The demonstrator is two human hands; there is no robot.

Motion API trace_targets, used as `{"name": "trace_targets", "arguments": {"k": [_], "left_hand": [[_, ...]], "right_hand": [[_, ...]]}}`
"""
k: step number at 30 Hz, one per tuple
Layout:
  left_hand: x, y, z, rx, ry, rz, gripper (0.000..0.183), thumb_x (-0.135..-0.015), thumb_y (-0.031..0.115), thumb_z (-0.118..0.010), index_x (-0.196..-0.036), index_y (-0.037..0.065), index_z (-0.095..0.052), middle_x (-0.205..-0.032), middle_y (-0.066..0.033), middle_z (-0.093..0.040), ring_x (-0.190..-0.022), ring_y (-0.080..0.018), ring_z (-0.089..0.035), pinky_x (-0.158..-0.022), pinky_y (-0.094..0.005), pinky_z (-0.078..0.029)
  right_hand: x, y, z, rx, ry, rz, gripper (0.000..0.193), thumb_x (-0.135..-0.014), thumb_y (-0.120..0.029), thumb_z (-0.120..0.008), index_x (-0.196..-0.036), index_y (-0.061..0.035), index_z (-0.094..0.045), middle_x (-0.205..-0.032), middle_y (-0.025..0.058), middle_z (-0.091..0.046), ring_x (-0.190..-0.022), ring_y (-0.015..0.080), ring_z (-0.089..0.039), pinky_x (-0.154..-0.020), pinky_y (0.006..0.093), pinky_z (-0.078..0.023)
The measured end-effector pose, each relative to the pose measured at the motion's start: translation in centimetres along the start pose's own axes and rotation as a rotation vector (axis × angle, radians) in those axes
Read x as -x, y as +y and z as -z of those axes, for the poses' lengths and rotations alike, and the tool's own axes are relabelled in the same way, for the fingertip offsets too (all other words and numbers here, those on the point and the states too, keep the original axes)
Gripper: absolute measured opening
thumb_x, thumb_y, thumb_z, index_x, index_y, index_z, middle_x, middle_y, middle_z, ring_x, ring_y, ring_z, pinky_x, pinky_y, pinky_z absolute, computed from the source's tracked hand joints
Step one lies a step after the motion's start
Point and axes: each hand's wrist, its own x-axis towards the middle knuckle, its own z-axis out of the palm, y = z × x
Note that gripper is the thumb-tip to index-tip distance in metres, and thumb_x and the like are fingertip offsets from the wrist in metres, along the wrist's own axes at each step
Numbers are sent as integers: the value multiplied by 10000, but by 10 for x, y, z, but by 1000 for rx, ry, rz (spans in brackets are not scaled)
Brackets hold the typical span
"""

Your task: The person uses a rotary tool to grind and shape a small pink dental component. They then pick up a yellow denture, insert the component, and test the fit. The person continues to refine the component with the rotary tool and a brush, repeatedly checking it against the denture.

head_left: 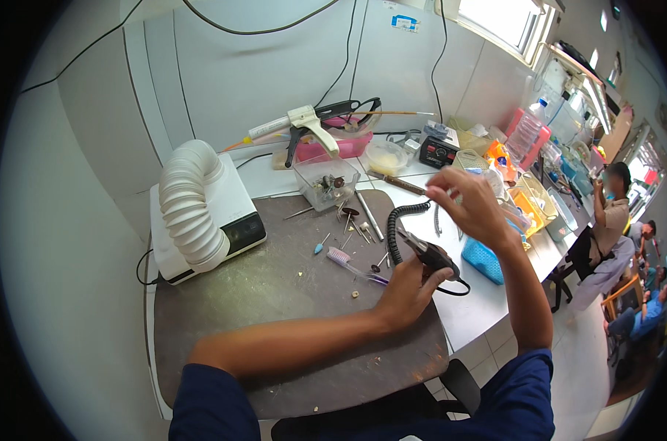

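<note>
My left hand (407,295) is wrapped around a black and grey rotary handpiece (430,255) over the right part of the brown work board (275,294). A black coiled cord (397,226) loops up behind it. My right hand (475,206) is raised beyond the handpiece, thumb and fingertips drawn together in a pinch. Those fingertips meet the right end of a brown-handled tool (400,182); whether they grip it is hidden. Close to my left hand lie a toothbrush (348,261), a blue-tipped bur (321,245), a dark disc on a shank (350,212) and a silver rod (369,215).
A white unit with a ribbed hose (190,198) stands at left. Behind the board are a clear tub of burs (326,185), a white glue gun (304,125) and a pink tray (333,147). A blue basket (483,261) sits right. A person (609,209) sits farther right.
</note>
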Motion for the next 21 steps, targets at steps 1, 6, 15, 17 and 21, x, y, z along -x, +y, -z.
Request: {"name": "trace_targets", "arguments": {"k": [1, 6, 15, 17, 21], "left_hand": [[-2, -2, -4, 21, -20, 104, 288, -988, 225, -579, -1097, -39, -542, -907, -136, -667, -831, -189, -678, -719, -334, -547], [-8, -3, -2, 64, 37, 130, 379, -1046, 285, -442, -1244, -38, -449, -1071, -145, -616, -912, -206, -661, -769, -322, -568], [-4, 25, 6, 69, 71, 62, 482, -1067, 306, -364, -1417, -24, -351, -1164, -151, -578, -1003, -191, -625, -814, -329, -562], [1, 33, 13, 84, 90, 121, 420, -1042, 247, -445, -1368, -17, -422, -1147, -152, -595, -990, -203, -636, -802, -349, -562], [20, 48, 60, -511, 132, 75, 327, -981, 151, -535, -1275, 8, -528, -1125, -107, -596, -937, -151, -624, -793, -287, -538]], "right_hand": [[30, -9, 7, 7, 5, 1, 265, -912, -270, -664, -996, -19, -656, -943, 134, -675, -864, 273, -675, -749, 378, -528], [106, -19, -9, 6, 27, -2, 302, -883, -201, -687, -1149, -62, -649, -1049, 135, -647, -945, 319, -650, -808, 397, -516], [91, -12, -31, -150, 127, 137, 426, -850, -158, -709, -1241, -59, -572, -1073, 147, -632, -942, 357, -649, -797, 422, -524], [86, -12, -34, -179, 103, 133, 412, -848, -134, -697, -1233, -58, -572, -1059, 159, -629, -934, 378, -639, -778, 433, -521], [69, 0, -36, 5, 134, 104, 282, -866, -129, -659, -1126, -43, -596, -990, 141, -624, -914, 351, -632, -782, 438, -498]]}}
